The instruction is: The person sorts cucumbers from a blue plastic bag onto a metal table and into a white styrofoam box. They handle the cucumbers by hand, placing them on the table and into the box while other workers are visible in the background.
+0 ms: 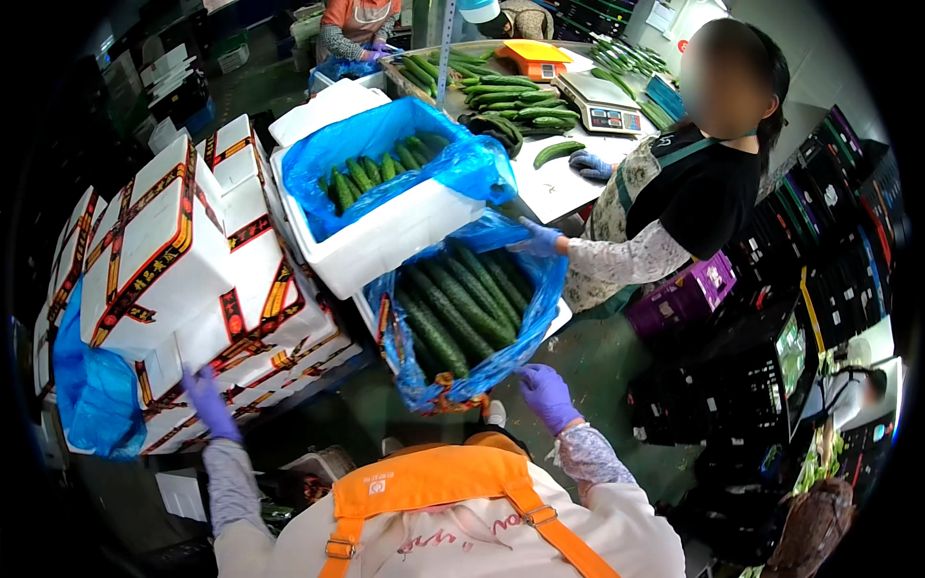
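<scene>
My left hand [209, 402], in a purple glove, is at the front of the stacked white foam boxes [155, 253] bound with printed tape; whether it grips anything cannot be told. My right hand [548, 396], gloved alike, is at the near right edge of a foam box lined with a blue plastic bag [551, 318]; its fingers are bent, and contact with the bag is unclear. Long dark green cucumbers [462, 307] fill that bag. Behind it, a second white foam box [390, 238] with a blue liner holds smaller cucumbers [376, 172].
A co-worker [650, 209] stands at the right, one gloved hand on the table [538, 184], the other by the blue bag. Cucumbers [520, 97] and two scales [600, 105] lie on the table. Black crates [723, 390] and a purple crate [683, 292] stand right.
</scene>
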Demonstrator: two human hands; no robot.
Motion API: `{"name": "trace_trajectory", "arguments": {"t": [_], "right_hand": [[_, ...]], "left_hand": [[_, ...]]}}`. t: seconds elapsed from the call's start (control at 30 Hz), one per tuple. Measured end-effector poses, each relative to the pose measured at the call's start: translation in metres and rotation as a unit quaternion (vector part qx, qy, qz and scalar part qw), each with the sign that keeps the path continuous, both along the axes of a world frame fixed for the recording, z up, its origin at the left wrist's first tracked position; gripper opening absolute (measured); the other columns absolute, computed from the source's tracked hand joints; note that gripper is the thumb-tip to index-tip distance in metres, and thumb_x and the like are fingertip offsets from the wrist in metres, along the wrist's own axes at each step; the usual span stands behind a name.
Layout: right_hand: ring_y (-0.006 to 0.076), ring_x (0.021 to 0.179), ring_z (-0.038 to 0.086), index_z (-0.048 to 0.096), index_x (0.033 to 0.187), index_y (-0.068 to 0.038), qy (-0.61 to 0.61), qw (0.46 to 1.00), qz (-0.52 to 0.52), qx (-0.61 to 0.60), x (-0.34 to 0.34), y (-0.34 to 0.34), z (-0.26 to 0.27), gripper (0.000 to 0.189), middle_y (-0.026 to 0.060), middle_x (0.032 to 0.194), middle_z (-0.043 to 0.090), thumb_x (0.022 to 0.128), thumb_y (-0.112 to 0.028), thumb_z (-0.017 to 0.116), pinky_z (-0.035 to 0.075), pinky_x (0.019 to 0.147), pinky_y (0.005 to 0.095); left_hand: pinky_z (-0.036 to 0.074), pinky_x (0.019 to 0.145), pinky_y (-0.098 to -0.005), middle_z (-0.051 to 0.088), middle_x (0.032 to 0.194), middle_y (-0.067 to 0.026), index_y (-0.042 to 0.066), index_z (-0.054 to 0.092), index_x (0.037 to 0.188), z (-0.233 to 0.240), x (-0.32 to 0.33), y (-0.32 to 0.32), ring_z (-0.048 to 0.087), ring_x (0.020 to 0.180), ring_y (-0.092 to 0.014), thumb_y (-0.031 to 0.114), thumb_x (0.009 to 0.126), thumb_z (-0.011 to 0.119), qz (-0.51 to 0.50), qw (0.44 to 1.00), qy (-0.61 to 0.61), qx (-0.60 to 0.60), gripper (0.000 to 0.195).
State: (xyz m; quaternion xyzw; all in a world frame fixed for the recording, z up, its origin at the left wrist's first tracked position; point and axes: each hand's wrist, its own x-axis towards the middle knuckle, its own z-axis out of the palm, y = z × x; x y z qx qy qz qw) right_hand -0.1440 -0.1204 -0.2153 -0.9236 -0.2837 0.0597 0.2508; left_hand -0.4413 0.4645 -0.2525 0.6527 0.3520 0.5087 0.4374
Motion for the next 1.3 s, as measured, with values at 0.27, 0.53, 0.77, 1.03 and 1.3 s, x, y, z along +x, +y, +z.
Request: {"name": "trace_trajectory", "arguments": {"t": [0.27, 0.53, 0.77, 1.03, 1.3], "right_hand": [[0.0391, 0.131, 0.033, 0.038, 0.138, -0.023, -0.088, 0.971, 0.217, -0.054, 0.093, 0.007, 0.005, 0.076, 0.0171, 0.142, 0.034, 0.07, -0.017, 0.071, 0.03, 0.103, 0.0524], [0.0303, 0.104, 0.054, 0.067, 0.092, -0.019, -0.064, 0.95, 0.289, -0.103, 0.15, -0.028, -0.067, 0.019, 0.0087, 0.091, 0.061, 0.073, -0.02, 0.064, 0.036, 0.096, 0.0483], [0.0287, 0.084, 0.06, 0.069, 0.085, -0.018, 0.02, 0.965, 0.219, -0.145, 0.136, -0.062, -0.068, 0.012, 0.0074, 0.081, 0.063, 0.08, -0.026, 0.061, 0.045, 0.078, 0.0452], [0.0315, 0.095, 0.061, 0.064, 0.108, -0.011, 0.295, 0.919, 0.202, -0.163, 0.162, -0.042, -0.033, 0.032, 0.0139, 0.102, 0.064, 0.086, -0.034, 0.058, 0.047, 0.084, 0.0399], [0.019, 0.105, 0.059, 0.062, 0.111, -0.001, 0.63, 0.681, 0.273, 0.253, 0.159, 0.069, 0.034, 0.024, 0.0099, 0.128, 0.055, 0.095, -0.011, 0.048, 0.047, 0.087, 0.0252]], "left_hand": [[0.026, 0.107, -0.0459, 0.041, 0.137, -0.0186, 0.005, 0.042, 0.134, 0.025, 0.194, -0.363, 0.036, 0.128, -0.037, 0.048, 0.07, 0.072, -0.332, 0.811, 0.429, 0.22, 0.083], [0.046, 0.079, -0.0446, 0.063, 0.1, -0.0113, 0.015, 0.061, 0.11, -0.031, 0.216, -0.412, 0.059, 0.093, -0.031, 0.035, 0.074, 0.067, -0.426, 0.706, 0.535, 0.181, 0.042], [0.047, 0.061, -0.0408, 0.064, 0.079, -0.01, 0.012, 0.066, 0.087, -0.072, 0.195, -0.425, 0.062, 0.071, -0.029, 0.032, 0.084, 0.056, -0.529, 0.73, 0.431, 0.04, 0.021], [0.046, 0.08, -0.039, 0.065, 0.099, -0.0107, 0.012, 0.063, 0.107, -0.062, 0.207, -0.414, 0.062, 0.088, -0.028, 0.035, 0.088, 0.057, -0.488, 0.738, 0.358, -0.298, 0.031], [0.039, 0.094, -0.0421, 0.058, 0.118, -0.012, 0.016, 0.058, 0.121, -0.029, 0.21, -0.347, 0.054, 0.107, -0.028, 0.033, 0.081, 0.066, -0.275, 0.865, 0.417, -0.054, 0.045]]}}
